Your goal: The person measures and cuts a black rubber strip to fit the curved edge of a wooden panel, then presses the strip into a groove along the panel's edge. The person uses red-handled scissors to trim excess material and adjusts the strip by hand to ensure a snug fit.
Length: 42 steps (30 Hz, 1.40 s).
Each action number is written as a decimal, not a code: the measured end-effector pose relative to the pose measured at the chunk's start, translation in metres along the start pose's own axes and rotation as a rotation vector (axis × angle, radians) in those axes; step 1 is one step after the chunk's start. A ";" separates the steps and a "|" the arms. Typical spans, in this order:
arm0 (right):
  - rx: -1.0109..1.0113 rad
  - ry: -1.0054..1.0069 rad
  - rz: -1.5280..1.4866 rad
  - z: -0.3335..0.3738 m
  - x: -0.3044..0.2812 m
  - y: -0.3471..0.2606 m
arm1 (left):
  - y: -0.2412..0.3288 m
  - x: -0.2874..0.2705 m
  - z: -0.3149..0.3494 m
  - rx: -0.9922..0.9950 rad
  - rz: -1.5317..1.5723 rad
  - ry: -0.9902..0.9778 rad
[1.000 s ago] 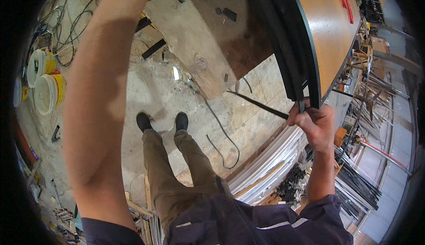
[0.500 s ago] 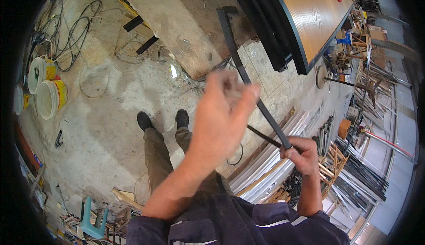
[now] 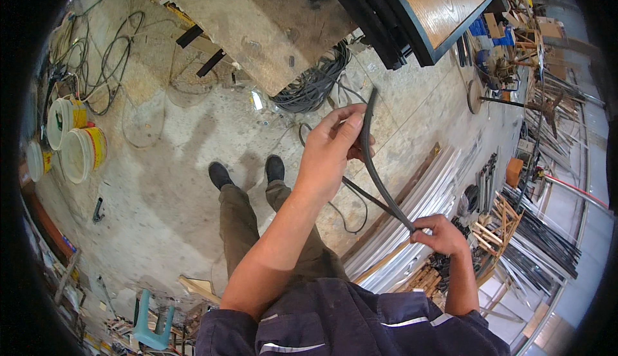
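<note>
A flexible black rubber strip (image 3: 378, 179) runs between my two hands in a shallow curve. My left hand (image 3: 329, 147) pinches it near its upper end, and a short tip sticks up past the fingers. My right hand (image 3: 441, 235) grips the strip lower down, where it doubles back. From there a second length slants up to the left, passing behind my left hand. A thin black loop (image 3: 351, 227) hangs or lies below it. On the floor beyond my left hand sits a coil of black strip (image 3: 312, 85), partly under a board.
A worn board (image 3: 264, 40) with small black scraps stands ahead. At the upper right is a wood-faced panel (image 3: 444, 2) with black edging. White and silver profiles (image 3: 399, 221) lie at my right. Buckets (image 3: 82, 153) stand far left, and a teal stool (image 3: 153, 324) lower left.
My left hand, blurred and loose before, now pinches the strip. The strip's far end, which reached up over the board, is now close to my left hand. My right hand keeps its grip.
</note>
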State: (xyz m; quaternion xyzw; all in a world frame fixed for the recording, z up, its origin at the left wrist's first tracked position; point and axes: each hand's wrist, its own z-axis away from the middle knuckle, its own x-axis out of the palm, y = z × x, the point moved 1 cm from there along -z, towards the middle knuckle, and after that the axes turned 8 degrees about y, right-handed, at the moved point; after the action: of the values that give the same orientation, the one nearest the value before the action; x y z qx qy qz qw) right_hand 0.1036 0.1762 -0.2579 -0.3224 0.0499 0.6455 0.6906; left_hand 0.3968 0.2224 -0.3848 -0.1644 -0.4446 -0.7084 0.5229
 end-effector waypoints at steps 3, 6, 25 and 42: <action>0.087 0.022 0.068 -0.010 -0.005 0.037 | 0.004 0.001 0.016 0.118 -0.200 -0.059; 0.034 0.027 -0.324 -0.028 -0.001 0.010 | 0.019 0.011 0.040 0.184 -0.295 -0.091; -0.610 1.023 -0.006 -0.097 -0.030 -0.193 | 0.035 0.001 0.001 0.545 -0.357 -0.154; -0.617 1.204 -0.113 -0.126 -0.014 -0.218 | 0.008 -0.050 -0.004 0.430 -0.383 -0.114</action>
State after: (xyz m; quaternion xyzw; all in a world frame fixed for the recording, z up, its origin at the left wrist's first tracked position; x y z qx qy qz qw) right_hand 0.3462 0.1090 -0.2671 -0.8101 0.2222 0.3011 0.4514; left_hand 0.4247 0.2479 -0.4181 -0.0024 -0.6360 -0.6734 0.3768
